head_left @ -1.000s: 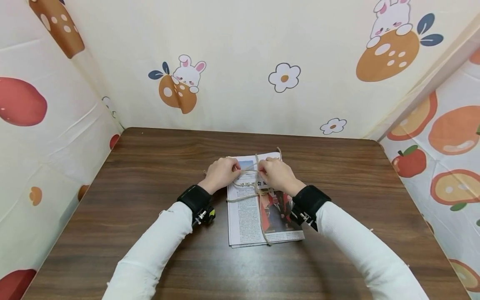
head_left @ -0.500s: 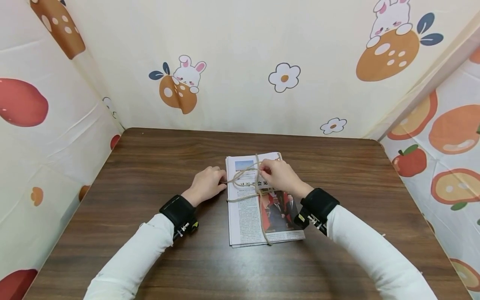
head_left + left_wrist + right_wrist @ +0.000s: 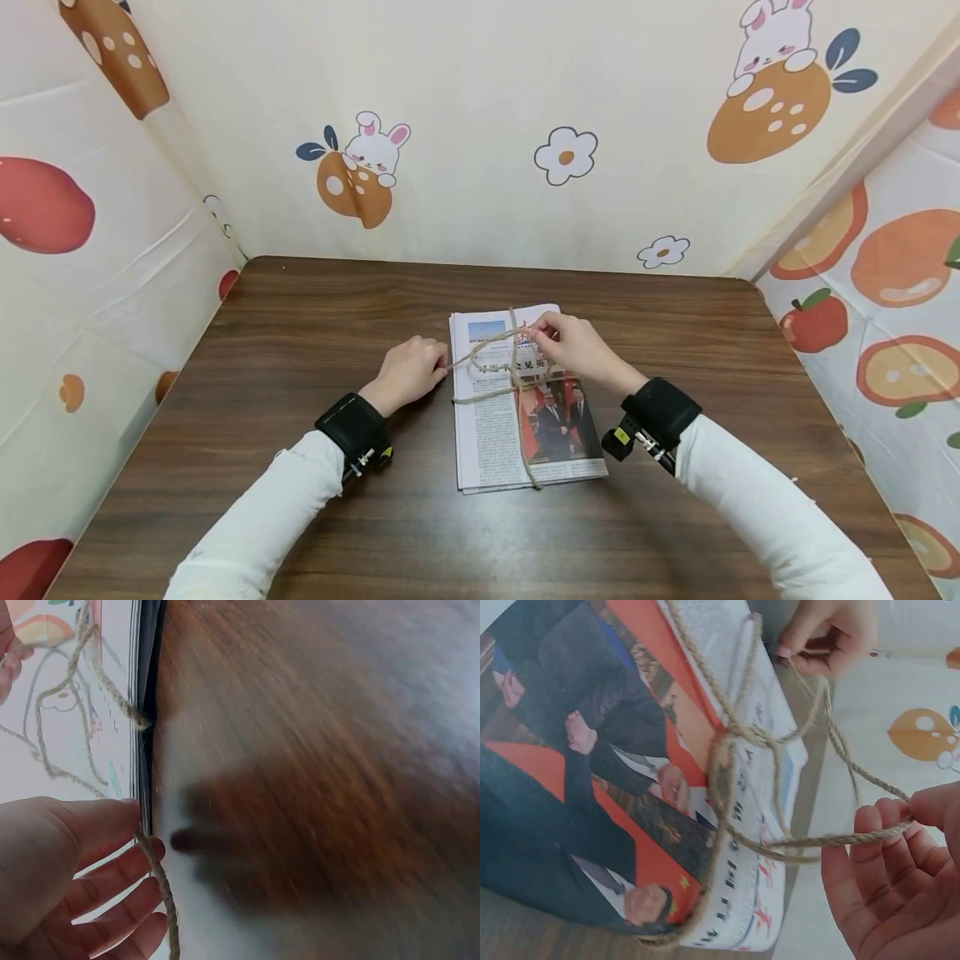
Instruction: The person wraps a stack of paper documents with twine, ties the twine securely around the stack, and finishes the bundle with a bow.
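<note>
A stack of newspapers (image 3: 487, 454) lies on the table, with jute twine (image 3: 483, 395) running across it lengthwise and crosswise. The strands meet in a crossing near the middle of the top sheet. At the stack's left edge my left hand (image 3: 408, 371) pinches one strand between thumb and index finger; in the left wrist view the twine's tail (image 3: 171, 915) hangs past the fingers. My right hand (image 3: 581, 348), over the upper right of the stack, pinches a loop of twine (image 3: 847, 840), plainly seen in the right wrist view. Loose twine stretches between both hands.
The brown wood-grain table (image 3: 300, 333) surrounds the stack. Behind it hangs a pale curtain (image 3: 465, 208) printed with rabbits and flowers. More printed sheets with fruit patterns stand at the left and right sides. Each wrist wears a black camera strap (image 3: 356, 425).
My left hand has moved left from over the newspapers to their left edge, drawing the twine along. The right hand has shifted slightly to the right, still pinching twine.
</note>
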A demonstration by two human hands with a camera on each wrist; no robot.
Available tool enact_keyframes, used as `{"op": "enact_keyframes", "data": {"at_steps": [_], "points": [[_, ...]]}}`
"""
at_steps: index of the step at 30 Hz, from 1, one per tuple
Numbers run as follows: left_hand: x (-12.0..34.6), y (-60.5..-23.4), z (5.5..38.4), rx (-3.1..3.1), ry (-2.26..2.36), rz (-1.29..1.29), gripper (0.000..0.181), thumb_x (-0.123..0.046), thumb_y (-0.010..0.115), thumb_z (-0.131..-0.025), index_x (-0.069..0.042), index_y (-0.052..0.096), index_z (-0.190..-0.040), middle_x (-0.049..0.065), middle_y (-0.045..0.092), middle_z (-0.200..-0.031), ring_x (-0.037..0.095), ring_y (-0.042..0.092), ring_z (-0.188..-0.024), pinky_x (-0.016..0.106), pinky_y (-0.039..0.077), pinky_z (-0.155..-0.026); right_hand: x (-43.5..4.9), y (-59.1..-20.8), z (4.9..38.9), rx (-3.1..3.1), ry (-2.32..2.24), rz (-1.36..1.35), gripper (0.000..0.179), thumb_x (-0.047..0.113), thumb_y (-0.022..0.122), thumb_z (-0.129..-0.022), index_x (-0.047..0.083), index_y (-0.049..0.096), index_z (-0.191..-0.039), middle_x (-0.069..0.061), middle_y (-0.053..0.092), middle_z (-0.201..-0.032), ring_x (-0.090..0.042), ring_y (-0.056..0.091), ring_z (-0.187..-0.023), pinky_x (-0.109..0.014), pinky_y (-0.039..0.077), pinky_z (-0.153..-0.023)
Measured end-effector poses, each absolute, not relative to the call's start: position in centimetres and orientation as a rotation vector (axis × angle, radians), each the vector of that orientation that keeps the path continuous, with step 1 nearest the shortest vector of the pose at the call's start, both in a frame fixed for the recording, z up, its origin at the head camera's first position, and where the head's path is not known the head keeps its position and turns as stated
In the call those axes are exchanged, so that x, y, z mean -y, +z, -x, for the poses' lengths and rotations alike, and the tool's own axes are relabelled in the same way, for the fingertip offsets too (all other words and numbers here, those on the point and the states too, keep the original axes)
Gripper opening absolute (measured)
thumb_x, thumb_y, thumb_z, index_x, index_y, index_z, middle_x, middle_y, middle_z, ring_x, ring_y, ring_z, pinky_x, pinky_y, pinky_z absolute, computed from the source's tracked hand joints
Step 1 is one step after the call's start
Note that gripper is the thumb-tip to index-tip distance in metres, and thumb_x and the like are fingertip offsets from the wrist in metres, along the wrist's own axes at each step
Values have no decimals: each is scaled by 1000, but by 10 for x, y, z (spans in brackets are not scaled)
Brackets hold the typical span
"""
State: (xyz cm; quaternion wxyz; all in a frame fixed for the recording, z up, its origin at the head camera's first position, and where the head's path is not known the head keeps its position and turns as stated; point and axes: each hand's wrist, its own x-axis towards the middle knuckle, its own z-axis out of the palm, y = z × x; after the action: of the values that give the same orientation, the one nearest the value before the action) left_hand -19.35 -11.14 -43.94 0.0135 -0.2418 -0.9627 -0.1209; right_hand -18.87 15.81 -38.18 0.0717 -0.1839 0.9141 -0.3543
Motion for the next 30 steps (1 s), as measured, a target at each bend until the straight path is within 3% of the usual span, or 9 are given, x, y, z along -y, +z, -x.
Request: {"op": "enact_keyframes", "data": {"at_steps": [6, 16, 30], "points": [[123, -434, 188, 2962, -435, 712, 17, -17, 69, -80, -17, 56, -71, -5, 53, -68, 13, 50, -62, 30, 40, -52, -169, -370, 187, -2741, -1073, 504, 19, 22, 46, -96, 8, 59, -100, -8, 56, -79, -17, 49, -60, -29, 38, -58], [150, -427, 176, 2902, -427, 700, 15, -15, 70, -81, -16, 57, -73, -5, 54, -69, 12, 49, -59, 30, 41, -50, -197, -373, 185, -2962, -900, 644, 12, 18, 54, -92, 10, 63, -92, 2, 55, -71, -14, 45, -60, -28, 35, -58], [184, -427, 162, 2896, -398, 660, 15, -13, 71, -79, -15, 57, -73, -3, 55, -69, 13, 49, -57, 30, 41, -48, -243, -383, 177, -3126, -669, 665, 9, 15, 57, -90, 11, 65, -89, 3, 56, -71, -12, 44, -59, -28, 36, -56]]}}
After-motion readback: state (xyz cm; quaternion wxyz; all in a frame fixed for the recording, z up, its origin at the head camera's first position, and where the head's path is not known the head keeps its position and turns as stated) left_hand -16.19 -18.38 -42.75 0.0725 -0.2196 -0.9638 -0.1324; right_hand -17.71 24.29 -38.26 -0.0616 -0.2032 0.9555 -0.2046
